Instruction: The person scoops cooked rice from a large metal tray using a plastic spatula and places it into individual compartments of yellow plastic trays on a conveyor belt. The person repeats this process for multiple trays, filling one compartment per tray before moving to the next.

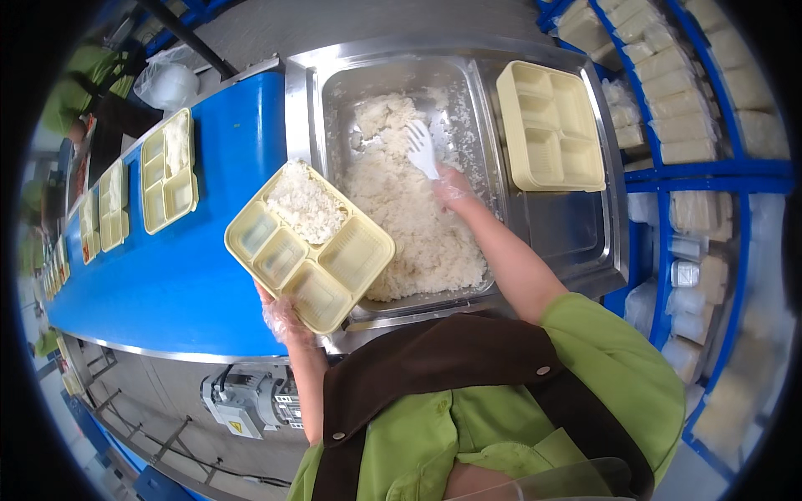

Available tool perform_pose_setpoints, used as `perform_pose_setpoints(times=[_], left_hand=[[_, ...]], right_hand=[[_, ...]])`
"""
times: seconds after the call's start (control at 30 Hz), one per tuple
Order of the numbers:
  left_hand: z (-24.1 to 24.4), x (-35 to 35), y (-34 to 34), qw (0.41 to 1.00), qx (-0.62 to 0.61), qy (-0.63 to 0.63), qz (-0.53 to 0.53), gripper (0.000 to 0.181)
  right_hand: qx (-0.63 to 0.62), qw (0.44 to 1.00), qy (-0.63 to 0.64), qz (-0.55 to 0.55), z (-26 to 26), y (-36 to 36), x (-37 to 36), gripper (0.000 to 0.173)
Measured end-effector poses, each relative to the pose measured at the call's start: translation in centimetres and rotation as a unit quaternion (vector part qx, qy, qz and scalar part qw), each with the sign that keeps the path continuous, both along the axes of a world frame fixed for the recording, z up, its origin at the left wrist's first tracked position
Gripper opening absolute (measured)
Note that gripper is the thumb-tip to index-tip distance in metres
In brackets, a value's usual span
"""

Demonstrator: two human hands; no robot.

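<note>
A pale yellow compartment tray [355,247] rests in my left hand [287,318], which wears a clear plastic glove and grips the tray's near left edge. White cooked rice [306,203] fills its far compartment; the other compartments hold nothing. My right hand [452,188], also gloved, holds a white slotted serving spoon [422,149] by its handle. The spoon's head lies over the cooked rice [413,244] in a deep stainless steel pan [326,113]. Part of the tray overhangs the pan's left side.
A stack of yellow compartment trays [551,128] stands right of the pan. On the blue conveyor belt [207,275], several trays [169,169] with rice form a line at left. A grey motor [247,401] sits below the belt. Blue shelving [708,175] holds wrapped packs at right. Co-workers in green [81,94] stand along the left.
</note>
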State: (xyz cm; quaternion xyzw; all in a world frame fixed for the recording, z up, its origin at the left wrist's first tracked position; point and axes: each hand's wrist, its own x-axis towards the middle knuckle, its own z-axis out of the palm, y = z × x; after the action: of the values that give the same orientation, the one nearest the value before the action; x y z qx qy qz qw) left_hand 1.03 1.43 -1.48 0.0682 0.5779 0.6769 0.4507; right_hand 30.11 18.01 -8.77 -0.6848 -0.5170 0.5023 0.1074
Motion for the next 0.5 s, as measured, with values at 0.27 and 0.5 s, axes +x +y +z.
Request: perform_pose_setpoints(times=[0.27, 0.5], left_hand=[[0.3, 0.1, -0.9, 0.999, -0.034, 0.000, 0.029, 0.083], [0.9, 0.4, -0.6, 1.000, -0.015, -0.016, 0.021, 0.084]], right_hand=[[-0.015, 0.975, 0.218, -0.041, -9.1, 3.7, -0.1, 0.043], [-0.087, 0.950, 0.297, -0.048, -5.5, 3.6, -3.1, 0.045]])
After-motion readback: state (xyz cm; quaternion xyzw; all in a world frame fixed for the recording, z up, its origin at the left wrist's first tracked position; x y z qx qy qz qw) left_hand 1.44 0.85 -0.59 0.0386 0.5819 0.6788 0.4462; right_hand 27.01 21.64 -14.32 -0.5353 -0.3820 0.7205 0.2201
